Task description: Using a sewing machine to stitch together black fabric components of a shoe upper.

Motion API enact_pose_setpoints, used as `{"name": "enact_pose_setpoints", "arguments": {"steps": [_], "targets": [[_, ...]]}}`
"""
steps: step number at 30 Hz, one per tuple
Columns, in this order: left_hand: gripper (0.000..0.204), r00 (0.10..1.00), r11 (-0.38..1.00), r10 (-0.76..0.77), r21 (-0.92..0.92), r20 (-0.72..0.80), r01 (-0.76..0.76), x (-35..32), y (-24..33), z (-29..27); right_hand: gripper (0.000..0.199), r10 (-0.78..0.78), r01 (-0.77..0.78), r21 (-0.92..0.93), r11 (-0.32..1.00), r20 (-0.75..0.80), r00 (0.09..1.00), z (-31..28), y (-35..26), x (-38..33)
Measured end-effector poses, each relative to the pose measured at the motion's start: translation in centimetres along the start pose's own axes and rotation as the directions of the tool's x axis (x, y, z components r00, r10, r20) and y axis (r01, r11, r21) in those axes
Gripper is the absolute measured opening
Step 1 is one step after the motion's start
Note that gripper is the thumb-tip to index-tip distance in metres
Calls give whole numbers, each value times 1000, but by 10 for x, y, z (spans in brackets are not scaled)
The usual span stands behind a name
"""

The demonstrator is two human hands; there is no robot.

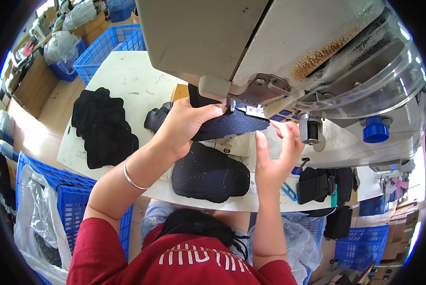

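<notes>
A dark navy-black fabric piece (236, 122) lies under the presser area of a sewing machine (189, 38). My left hand (184, 121) grips it at its left side, thumb on top and fingers hidden beneath. At its right end is my right hand (278, 156), thumb and forefinger apart, with the forefinger's tip at the fabric's corner. A rounded black padded piece (210, 175) with pale thread bits rests on the table just below the two hands. Behind my left wrist sits a small bunched black piece (157, 118).
Overlapping black fabric pieces (101, 126) lie on the white table (127, 71) at the left. To the right are black straps and pads (313, 186) and a blue thread snipper (289, 191). Blue crates (80, 202) flank my seat. A clear guard (365, 99) juts out at the right.
</notes>
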State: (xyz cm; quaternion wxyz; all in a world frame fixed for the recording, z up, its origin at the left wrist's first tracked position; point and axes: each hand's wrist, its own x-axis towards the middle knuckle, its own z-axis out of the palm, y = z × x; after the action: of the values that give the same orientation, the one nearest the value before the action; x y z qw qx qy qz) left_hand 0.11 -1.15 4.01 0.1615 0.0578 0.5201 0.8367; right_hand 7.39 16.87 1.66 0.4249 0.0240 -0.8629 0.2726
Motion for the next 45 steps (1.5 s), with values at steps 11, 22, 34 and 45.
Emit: {"name": "enact_pose_setpoints", "arguments": {"steps": [11, 22, 34, 45], "targets": [[17, 994, 993, -16, -114, -105, 4, -4, -10, 7, 22, 390, -501, 569, 652, 315, 865, 27, -43, -14], [16, 978, 961, -6, -272, -208, -51, -13, -23, 21, 21, 425, -545, 594, 591, 344, 837, 25, -47, -8], [16, 936, 934, 17, -329, -352, -141, -21, -30, 38, 20, 389, -524, 516, 678, 353, 851, 13, -37, -1], [6, 881, 898, 151, -310, -449, -312, -25, -46, 53, 23, 386, -545, 494, 677, 392, 835, 4, -33, 7]]}}
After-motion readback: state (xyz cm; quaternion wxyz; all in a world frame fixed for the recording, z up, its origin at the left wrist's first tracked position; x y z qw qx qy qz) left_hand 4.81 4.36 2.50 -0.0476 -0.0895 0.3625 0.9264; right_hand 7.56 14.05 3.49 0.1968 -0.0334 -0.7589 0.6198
